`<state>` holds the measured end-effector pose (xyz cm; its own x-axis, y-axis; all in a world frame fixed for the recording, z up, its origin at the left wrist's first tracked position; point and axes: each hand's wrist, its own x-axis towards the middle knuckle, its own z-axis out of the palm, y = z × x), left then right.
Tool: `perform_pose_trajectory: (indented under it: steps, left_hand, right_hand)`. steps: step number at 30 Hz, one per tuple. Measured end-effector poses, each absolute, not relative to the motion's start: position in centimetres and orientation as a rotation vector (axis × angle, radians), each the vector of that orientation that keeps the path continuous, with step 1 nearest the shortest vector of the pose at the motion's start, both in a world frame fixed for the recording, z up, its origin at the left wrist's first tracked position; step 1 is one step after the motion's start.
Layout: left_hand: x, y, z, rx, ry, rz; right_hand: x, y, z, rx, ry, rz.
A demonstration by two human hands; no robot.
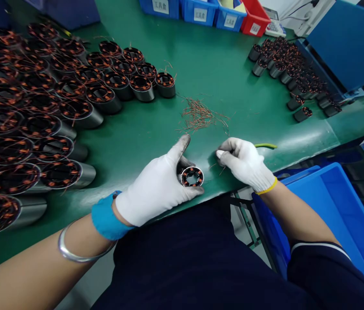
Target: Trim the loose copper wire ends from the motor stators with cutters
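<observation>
The small wound stator (pixel 185 175) is by the worktop's (pixel 143 137) near edge, open end tipped up toward the viewer, gripped in the left hand (pixel 156 185), the nearer one. The right hand (pixel 245 162), apart to its right, is pinched closed, perhaps on fine wire; copper clippings (pixel 198 115) lie beyond.

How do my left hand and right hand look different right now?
The left hand curls around a copper-wound core; the right hand is apart from that core, fingertips pinched together. At the wrist, the left hand has a blue band, the right hand a yellow glove edge. Both hands wear white gloves with greyed fingertips.
</observation>
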<state>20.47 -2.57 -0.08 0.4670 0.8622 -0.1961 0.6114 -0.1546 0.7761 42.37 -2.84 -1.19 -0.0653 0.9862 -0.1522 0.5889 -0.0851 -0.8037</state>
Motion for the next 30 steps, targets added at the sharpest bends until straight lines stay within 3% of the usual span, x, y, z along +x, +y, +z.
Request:
perform_pose_trajectory:
  steps: [4,9,15,30]
  left_hand:
    - [20.5,-2.5,0.0,1.857,1.242,0.362]
    - [20.5,-2.6,0.1,1.882,1.229,0.375]
    - [20.3,-2.5,-0.3,1.911,1.235,0.383]
    - [19.8,-1.9,-0.2,1.945,1.104,0.348]
  right_hand:
    - [43.8,-3.6,0.5,-1.886,-1.965,0.872]
    - [40.9,-4.5,2.0,-1.454,-2.090,0.489]
    - [38.6,-3.5,-0.4,-1.395,-2.076,0.863]
    - [42.0,-5.3,0.0,-1.432,-2.438,0.685]
